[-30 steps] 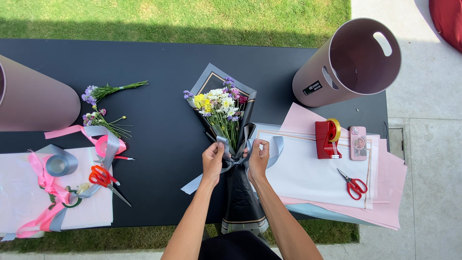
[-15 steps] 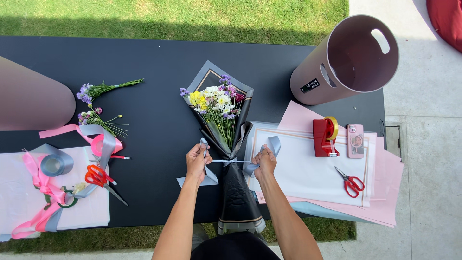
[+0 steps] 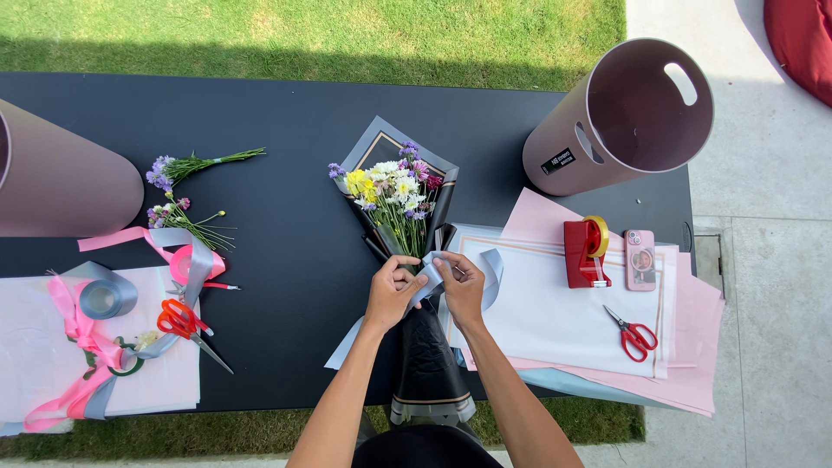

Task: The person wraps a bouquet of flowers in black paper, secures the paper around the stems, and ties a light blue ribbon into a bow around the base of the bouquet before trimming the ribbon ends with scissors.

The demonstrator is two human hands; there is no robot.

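Both hands, left and right, pinch grey ribbon around the bouquet.

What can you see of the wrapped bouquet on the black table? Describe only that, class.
The bouquet lies flat on the black table, blooms pointing away from the person. Yellow, white, pink and purple flowers on green stems sit in glossy black wrap with a pale border, which narrows toward the table's near edge. Left hand and right hand meet at its waist, working a blue-grey ribbon around it.
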